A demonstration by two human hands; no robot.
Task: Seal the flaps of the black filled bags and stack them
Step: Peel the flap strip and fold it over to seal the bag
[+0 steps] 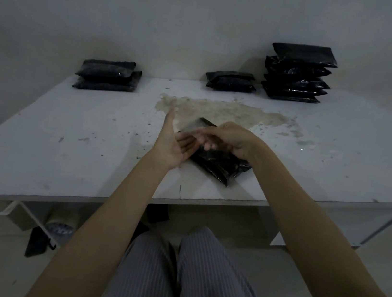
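Observation:
A black filled bag (220, 167) lies slanted on the white table (64, 142), in the middle near the front edge. Its greyish flap (193, 125) stands lifted at the far end, between my hands. My left hand (172, 147) is at the bag's left side, palm turned right, thumb pointing up and fingers straight under the flap. My right hand (231, 138) reaches over the bag from the right, and its blurred, curled fingers hold the flap. The middle of the bag is hidden under my hands.
At the back right stands a tall stack of several black bags (298, 74), with a low pile of two bags (230, 81) to its left. Two more bags (108, 75) lie at the back left. A brownish stain (220, 111) marks the tabletop. A tape roll (62, 222) sits under the table.

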